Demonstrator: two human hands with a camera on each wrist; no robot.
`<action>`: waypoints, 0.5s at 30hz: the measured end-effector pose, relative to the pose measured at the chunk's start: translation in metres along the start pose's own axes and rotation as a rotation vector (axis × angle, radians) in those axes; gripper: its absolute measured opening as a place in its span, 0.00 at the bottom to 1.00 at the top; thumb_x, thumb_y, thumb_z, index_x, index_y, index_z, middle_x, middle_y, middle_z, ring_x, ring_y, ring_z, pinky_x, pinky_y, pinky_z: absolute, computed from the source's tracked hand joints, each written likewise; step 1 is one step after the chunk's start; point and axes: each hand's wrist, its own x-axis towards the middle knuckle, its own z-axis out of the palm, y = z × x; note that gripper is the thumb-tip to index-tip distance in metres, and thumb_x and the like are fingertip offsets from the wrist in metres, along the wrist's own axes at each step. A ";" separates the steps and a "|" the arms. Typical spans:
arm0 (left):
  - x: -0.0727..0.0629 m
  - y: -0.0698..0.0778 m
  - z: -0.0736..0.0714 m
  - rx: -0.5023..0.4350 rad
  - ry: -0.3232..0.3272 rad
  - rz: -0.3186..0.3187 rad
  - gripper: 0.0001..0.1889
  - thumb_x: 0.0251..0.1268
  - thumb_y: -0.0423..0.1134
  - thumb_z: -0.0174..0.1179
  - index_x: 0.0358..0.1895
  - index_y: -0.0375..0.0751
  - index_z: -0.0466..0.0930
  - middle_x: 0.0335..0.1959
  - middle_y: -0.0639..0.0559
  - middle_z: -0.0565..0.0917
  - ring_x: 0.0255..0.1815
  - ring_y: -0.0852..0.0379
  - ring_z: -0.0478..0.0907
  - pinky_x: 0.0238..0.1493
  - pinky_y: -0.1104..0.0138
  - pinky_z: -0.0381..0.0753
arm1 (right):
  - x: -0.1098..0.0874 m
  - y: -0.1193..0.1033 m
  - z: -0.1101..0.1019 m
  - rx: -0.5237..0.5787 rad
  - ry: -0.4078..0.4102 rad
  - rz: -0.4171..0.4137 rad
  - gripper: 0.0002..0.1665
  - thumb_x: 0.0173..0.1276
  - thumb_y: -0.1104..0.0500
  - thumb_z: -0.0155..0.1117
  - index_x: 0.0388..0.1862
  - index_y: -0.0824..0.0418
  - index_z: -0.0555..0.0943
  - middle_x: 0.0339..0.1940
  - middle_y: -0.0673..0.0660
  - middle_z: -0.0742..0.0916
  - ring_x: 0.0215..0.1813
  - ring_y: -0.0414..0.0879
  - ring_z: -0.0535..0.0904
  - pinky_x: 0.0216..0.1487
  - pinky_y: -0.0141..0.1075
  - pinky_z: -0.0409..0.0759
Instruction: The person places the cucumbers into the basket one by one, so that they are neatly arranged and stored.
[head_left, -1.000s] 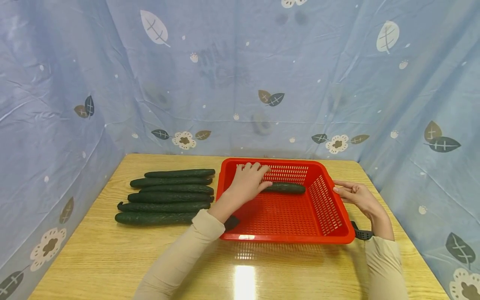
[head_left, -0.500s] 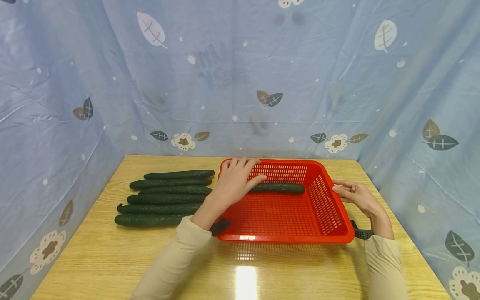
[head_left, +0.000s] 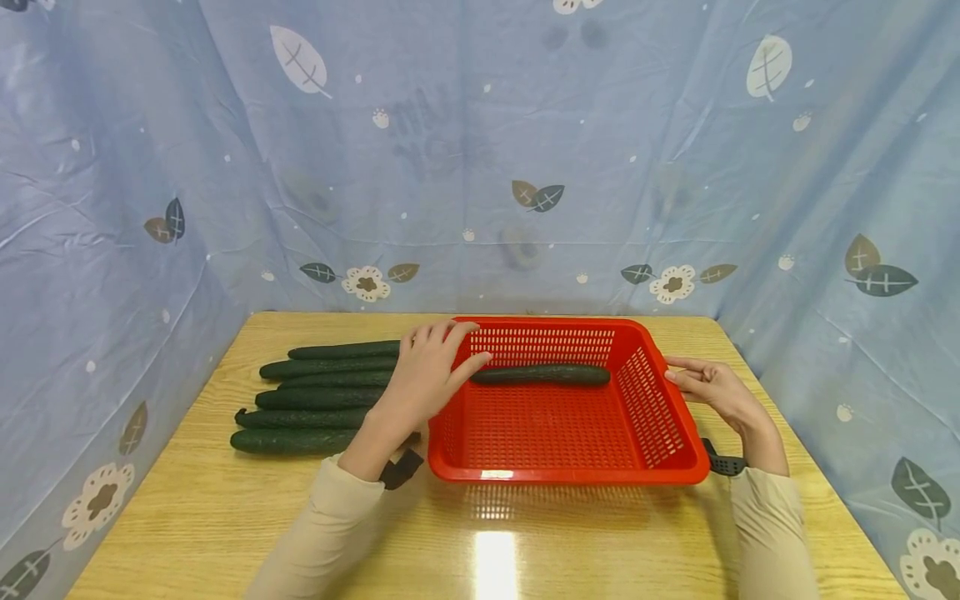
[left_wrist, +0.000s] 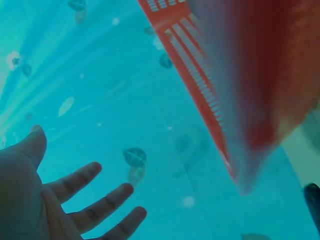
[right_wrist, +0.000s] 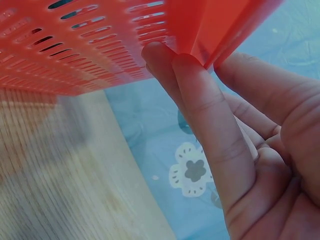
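Red basket (head_left: 570,477) holds one cucumber (head_left: 542,375); six cucumbers (head_left: 318,398) lie outside.

White glare streaks the brightly lit worktop (head_left: 187,517) toward its near edge. The left wrist view is cyan-tinted, the basket (left_wrist: 265,100) smeared by blur at close range.
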 end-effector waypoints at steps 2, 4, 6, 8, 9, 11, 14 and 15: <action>-0.004 -0.006 0.001 -0.001 0.010 -0.007 0.31 0.65 0.64 0.43 0.65 0.51 0.65 0.61 0.45 0.68 0.61 0.41 0.62 0.62 0.45 0.56 | 0.000 0.000 0.000 0.004 -0.001 0.000 0.36 0.71 0.54 0.54 0.68 0.76 0.57 0.38 0.38 0.85 0.41 0.36 0.83 0.44 0.29 0.79; -0.008 -0.012 0.003 0.001 0.022 -0.010 0.31 0.65 0.64 0.44 0.65 0.51 0.63 0.61 0.44 0.67 0.61 0.40 0.61 0.61 0.45 0.56 | 0.000 0.000 0.000 0.005 -0.001 0.000 0.36 0.71 0.54 0.54 0.68 0.75 0.58 0.39 0.39 0.86 0.42 0.36 0.83 0.44 0.29 0.79; -0.013 -0.019 0.006 0.000 0.031 -0.013 0.32 0.65 0.64 0.45 0.67 0.52 0.61 0.62 0.43 0.67 0.62 0.39 0.60 0.61 0.45 0.55 | 0.000 0.000 0.000 0.006 0.001 -0.001 0.36 0.71 0.53 0.54 0.68 0.75 0.58 0.39 0.39 0.86 0.42 0.36 0.83 0.44 0.29 0.79; -0.018 -0.026 0.008 -0.004 0.038 -0.020 0.32 0.64 0.65 0.45 0.67 0.53 0.60 0.62 0.44 0.66 0.62 0.40 0.59 0.62 0.45 0.54 | -0.001 0.000 0.001 0.007 0.002 0.000 0.36 0.71 0.53 0.54 0.68 0.75 0.58 0.39 0.39 0.86 0.42 0.36 0.83 0.44 0.29 0.79; -0.020 -0.030 0.010 -0.004 0.040 -0.024 0.33 0.64 0.65 0.44 0.67 0.53 0.60 0.62 0.44 0.66 0.62 0.40 0.59 0.62 0.45 0.54 | -0.001 0.000 0.001 0.011 0.003 0.000 0.36 0.71 0.53 0.54 0.68 0.75 0.58 0.38 0.39 0.86 0.42 0.36 0.83 0.44 0.29 0.79; -0.025 -0.037 0.012 -0.011 0.042 -0.031 0.33 0.64 0.65 0.43 0.67 0.52 0.60 0.61 0.44 0.65 0.63 0.40 0.58 0.62 0.44 0.53 | -0.001 0.000 0.001 0.020 0.003 -0.002 0.36 0.71 0.54 0.54 0.68 0.76 0.57 0.38 0.39 0.86 0.42 0.36 0.83 0.44 0.29 0.79; -0.032 -0.048 0.017 -0.023 0.049 -0.044 0.33 0.64 0.65 0.44 0.67 0.52 0.60 0.62 0.43 0.65 0.63 0.40 0.57 0.62 0.44 0.52 | -0.001 0.001 0.001 0.035 0.002 -0.009 0.35 0.71 0.55 0.53 0.67 0.76 0.57 0.38 0.39 0.86 0.41 0.37 0.83 0.43 0.30 0.80; -0.035 -0.051 0.019 -0.024 0.055 -0.044 0.32 0.64 0.65 0.45 0.67 0.53 0.60 0.62 0.43 0.64 0.62 0.40 0.57 0.62 0.44 0.51 | -0.001 0.001 0.001 0.040 0.002 -0.012 0.35 0.71 0.56 0.53 0.67 0.77 0.57 0.38 0.39 0.86 0.41 0.37 0.83 0.43 0.30 0.80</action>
